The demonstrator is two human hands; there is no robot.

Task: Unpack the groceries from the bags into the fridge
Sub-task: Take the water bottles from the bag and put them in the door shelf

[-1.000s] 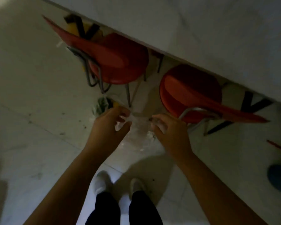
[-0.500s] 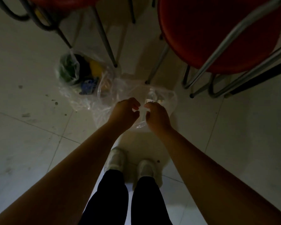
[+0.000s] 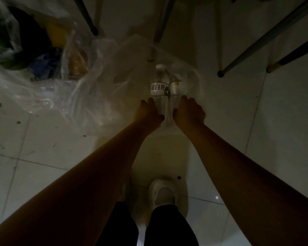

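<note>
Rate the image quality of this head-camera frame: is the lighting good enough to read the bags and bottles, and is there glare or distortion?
Head view: dim and underexposed, forearms nearly silhouetted; the bottle label is legible, but the contents of the left bag are murky dark shapes; faint glare streaks on the clear plastic; wide-angle stretching towards the edges; soft blur on the chair legs; left hand and right hand reasonably sharp.

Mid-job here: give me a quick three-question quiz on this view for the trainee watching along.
1. True or false: both hands are on the water bottles.
2. What lies left of the clear bag with the bottles? A) a second bag of groceries B) a cardboard box C) a bucket
3. What colour is the visible bottle cap?

Key:
1. True: the left hand and the right hand each grip a bottle's lower part.
2. A, the second bag.
3. White.
</note>
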